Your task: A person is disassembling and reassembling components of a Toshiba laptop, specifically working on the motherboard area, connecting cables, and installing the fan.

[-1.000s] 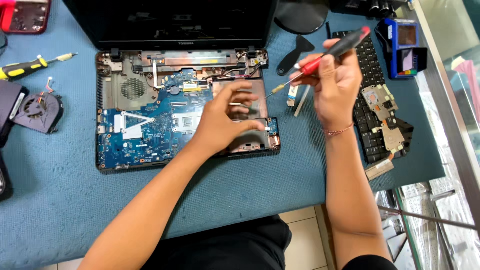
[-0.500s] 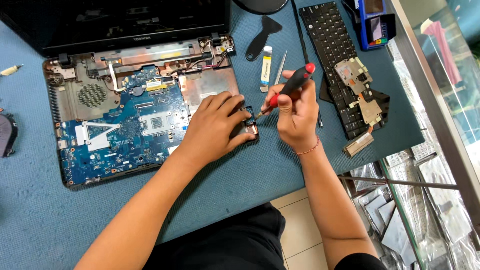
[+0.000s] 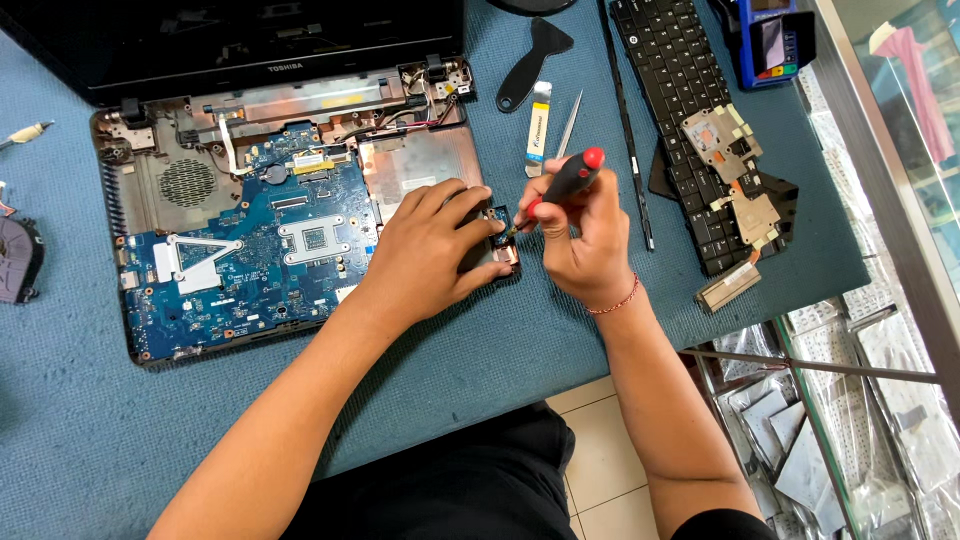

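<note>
I see the left hand (image 3: 435,245) lying flat, fingers loose, on the right front corner of the opened laptop base (image 3: 290,230), grasping nothing. Just beside it, the right hand (image 3: 580,240) is clenched round a red-and-black screwdriver (image 3: 560,185), tip down at that corner. The base sits on the blue worktop (image 3: 470,350). Farther off: metal tweezers (image 3: 568,125), a black pry tool (image 3: 532,60), a detached keyboard (image 3: 680,100).

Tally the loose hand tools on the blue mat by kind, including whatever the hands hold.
Screwdrivers: 2, a red-and-black one in the right hand and a tip at the left edge.
Black pry tool: 1
Flat metal spudger: 1
Tweezers: 1
Total: 5
The left hand holds no tool; it rests on the open laptop base.
</note>
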